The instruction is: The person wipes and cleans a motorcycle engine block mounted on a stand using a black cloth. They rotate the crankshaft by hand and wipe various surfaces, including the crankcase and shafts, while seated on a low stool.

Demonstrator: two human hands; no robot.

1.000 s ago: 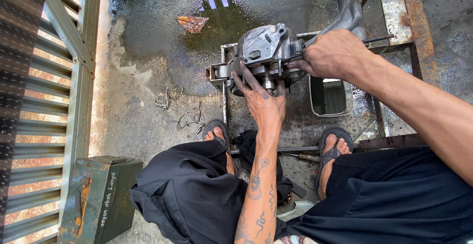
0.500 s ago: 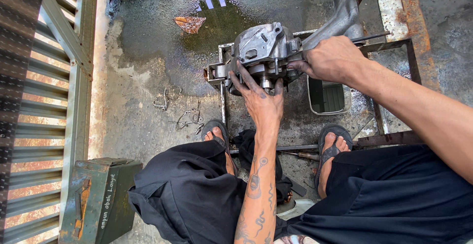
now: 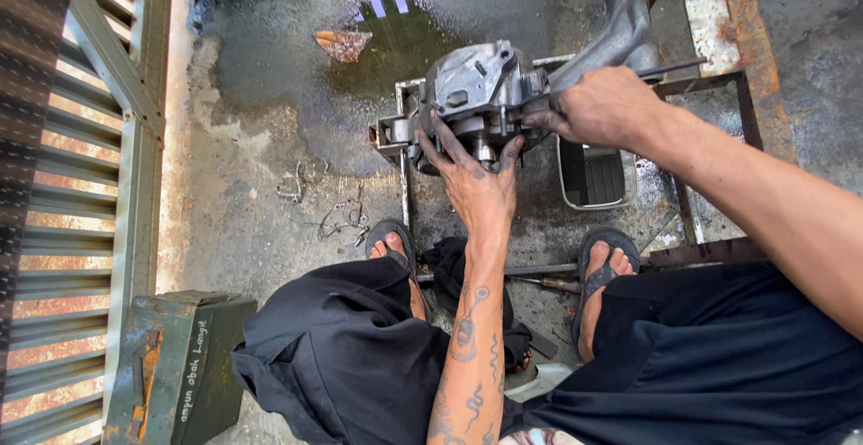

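So the grey metal engine part (image 3: 481, 94) sat in the upper middle of the frame, resting on a rusty metal frame (image 3: 719, 252) over a wet, oil-stained concrete floor (image 3: 261, 184). The left hand (image 3: 476, 184) came up from the bottom center, tattooed forearm and all, with its fingers (image 3: 440, 139) spread wide and pressed flat against the underside of the part, not really wrapped around anything, just bracing it. The right hand (image 3: 602, 108) came in from the right side of the frame and was clenched around something right where the part meets the curved grey pipe (image 3: 620, 22) that runs off toward the top right; couldn't tell exactly what it was pinching, the knuckles hid it. Just below the right hand there was a small rectangular metal tray (image 3: 593, 175) lying on the frame. Both feet in sandals (image 3: 602, 261) were planted under the part, with black trousers filling the bottom. A few bits of wire (image 3: 337, 216) lay on the floor left of center, a green metal box (image 3: 171, 364) sat in the lower left, a corrugated metal gate (image 3: 81, 139) ran down the left edge, and a brown leaf (image 3: 342, 45) lay in the puddle up top.
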